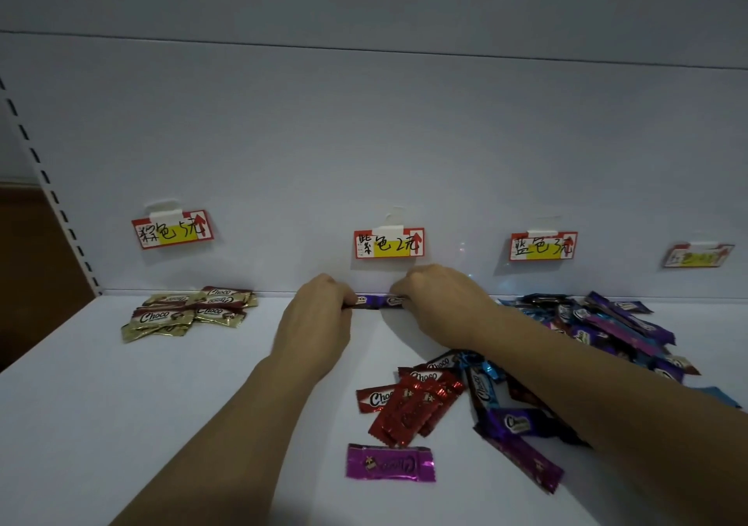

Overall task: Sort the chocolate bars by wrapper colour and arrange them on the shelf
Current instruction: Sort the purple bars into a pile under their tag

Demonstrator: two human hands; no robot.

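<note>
On the white shelf [121, 404], left grip [319, 315] and right grip [441, 303] pinch purple bars [374, 301] between them.

Purple bars [378, 301] line the back edge of the shelf [121, 424] — gold pile [182, 315] left, mixed heap [445, 400] right.

Stack [186, 311] back left, bar [374, 301] back centre, loose bars [421, 400] right

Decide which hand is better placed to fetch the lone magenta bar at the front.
Probably the left hand: the magenta bar lies nearer its forearm, while the right hand would draw back across the mixed pile. Both hold the purple bars.
</note>
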